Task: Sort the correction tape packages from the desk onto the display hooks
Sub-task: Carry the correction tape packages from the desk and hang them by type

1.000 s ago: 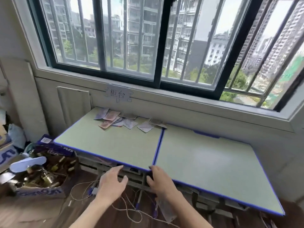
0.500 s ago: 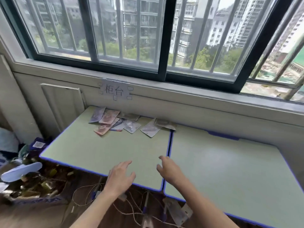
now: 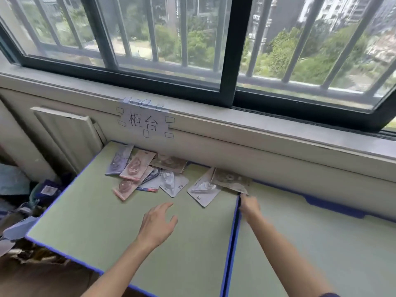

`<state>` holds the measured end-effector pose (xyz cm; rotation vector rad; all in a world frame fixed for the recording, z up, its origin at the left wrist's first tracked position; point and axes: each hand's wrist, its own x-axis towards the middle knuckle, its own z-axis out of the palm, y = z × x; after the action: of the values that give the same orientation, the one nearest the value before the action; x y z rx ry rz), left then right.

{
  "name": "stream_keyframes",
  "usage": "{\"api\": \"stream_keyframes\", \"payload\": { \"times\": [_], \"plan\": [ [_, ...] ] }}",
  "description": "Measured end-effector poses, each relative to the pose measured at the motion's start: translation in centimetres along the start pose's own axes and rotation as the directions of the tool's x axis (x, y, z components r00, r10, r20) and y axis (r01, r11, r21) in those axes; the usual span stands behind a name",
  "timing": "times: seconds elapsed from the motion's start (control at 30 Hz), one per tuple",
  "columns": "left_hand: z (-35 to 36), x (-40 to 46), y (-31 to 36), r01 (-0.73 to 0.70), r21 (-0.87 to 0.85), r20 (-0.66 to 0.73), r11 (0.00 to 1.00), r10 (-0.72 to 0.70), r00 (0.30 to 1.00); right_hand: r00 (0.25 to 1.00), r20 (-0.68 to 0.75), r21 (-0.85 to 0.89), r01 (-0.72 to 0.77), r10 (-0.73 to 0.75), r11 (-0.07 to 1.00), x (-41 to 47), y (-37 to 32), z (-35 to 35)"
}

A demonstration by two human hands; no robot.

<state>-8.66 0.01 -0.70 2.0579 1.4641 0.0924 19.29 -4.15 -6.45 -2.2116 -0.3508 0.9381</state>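
Note:
Several correction tape packages lie in a loose heap at the back of the left green desk (image 3: 85, 211): a purple one (image 3: 119, 160), two pink ones (image 3: 137, 166), a beige one (image 3: 169, 163) and two white ones marked 36 (image 3: 174, 183). Another beige package (image 3: 231, 181) lies across the seam between the desks. My right hand (image 3: 248, 205) reaches to that package's near corner, its fingertips right at the edge; it grips nothing. Over the left desk my left hand (image 3: 158, 221) hovers with spread fingers, short of the heap. No display hooks are in view.
A second green desk (image 3: 310, 243) adjoins on the right, with a dark seam (image 3: 234, 228) between them. A handwritten paper sign (image 3: 145, 123) is taped to the wall under the window sill. Boxes and clutter (image 3: 21, 211) sit on the floor at the left.
The view has moved closer to the desks. Both hands have moved forward from the front edge toward the packages; the right hand now reaches the beige package at the seam.

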Motion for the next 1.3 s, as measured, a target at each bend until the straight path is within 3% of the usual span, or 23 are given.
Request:
{"api": "stream_keyframes", "payload": {
  "times": [0.13, 0.23, 0.33, 0.4, 0.47, 0.53, 0.6, 0.73, 0.83, 0.9, 0.97, 1.03, 1.1, 1.13, 1.23, 1.3],
  "plan": [
    [-0.4, 2.6, -0.4, 0.033, 0.021, 0.025, 0.999, -0.034, 0.999, 0.986, 0.057, 0.326, -0.165, 0.155, 0.931, 4.1, -0.8, -0.5],
    [-0.7, 4.1, -0.8, 0.057, -0.004, 0.062, 0.998, -0.056, 0.996, 0.950, 0.050, 0.574, -0.279, 0.307, 0.770, 6.4, -1.5, 0.0],
    [-1.0, 5.9, -1.3, 0.053, -0.047, 0.078, 0.997, -0.049, 0.996, 0.941, 0.087, 0.683, -0.295, 0.327, 0.669, 6.3, -2.3, 0.3],
    [-1.3, 7.1, -1.5, 0.034, -0.093, 0.078, 0.995, -0.026, 0.997, 0.948, 0.099, 0.675, -0.288, 0.304, 0.679, 5.0, -3.0, 0.0],
    [-1.6, 8.3, -1.5, 0.004, -0.146, 0.069, 0.989, 0.007, 0.998, 0.975, 0.015, 0.586, -0.188, 0.222, 0.788, 3.3, -3.3, -0.5],
    [-2.1, 9.4, -1.4, -0.034, -0.191, 0.073, 0.981, 0.048, 0.996, 0.997, -0.039, 0.385, -0.043, 0.063, 0.922, 1.6, -3.8, -0.6],
    [-2.8, 10.2, -1.3, -0.074, -0.249, 0.088, 0.966, 0.098, 0.991, 0.990, 0.049, 0.167, 0.126, -0.136, 0.978, -0.4, -5.1, 0.0],
    [-3.8, 11.6, -1.9, -0.043, -0.471, 0.259, 0.881, 0.184, 0.948, 0.873, 0.354, -0.046, 0.374, -0.335, 0.926, -3.6, -9.0, 4.1],
    [-4.5, 12.4, -3.7, 0.030, -0.601, 0.372, 0.799, 0.246, 0.895, 0.802, 0.458, -0.058, 0.458, -0.384, 0.887, -4.4, -11.5, 7.2],
    [-4.8, 12.8, -5.5, 0.048, -0.665, 0.362, 0.745, 0.266, 0.894, 0.751, 0.526, -0.025, 0.484, -0.400, 0.875, -4.4, -13.0, 8.4],
    [-5.4, 13.1, -7.3, 0.038, -0.695, 0.303, 0.718, 0.245, 0.921, 0.767, 0.507, -0.025, 0.469, -0.394, 0.883, -3.5, -14.0, 9.1],
    [-6.0, 13.1, -8.9, 0.049, -0.731, 0.232, 0.680, 0.180, 0.956, 0.883, 0.312, -0.165, 0.415, -0.352, 0.895, -0.8, -13.4, 9.6],
    [-6.6, 13.1, -10.4, 0.073, -0.770, 0.161, 0.634, 0.083, 0.983, 0.987, 0.052, -0.262, 0.159, -0.150, 0.952, 3.4, -11.2, 10.2],
    [-6.7, 13.2, -11.3, 0.085, -0.780, 0.136, 0.620, 0.036, 0.990, 1.000, -0.020, -0.274, 0.001, -0.006, 0.962, 5.7, -9.5, 10.7],
    [-7.2, 13.1, -13.7, 0.105, -0.796, 0.085, 0.596, -0.062, 0.994, 0.973, 0.042, -0.393, -0.194, 0.229, 0.899, 14.2, -1.9, 12.9],
    [-7.3, 13.0, -15.0, 0.115, -0.800, 0.067, 0.589, -0.102, 0.993, 0.951, 0.104, -0.349, -0.239, 0.290, 0.906, 14.9, 0.0, 13.6]
  ]
}}
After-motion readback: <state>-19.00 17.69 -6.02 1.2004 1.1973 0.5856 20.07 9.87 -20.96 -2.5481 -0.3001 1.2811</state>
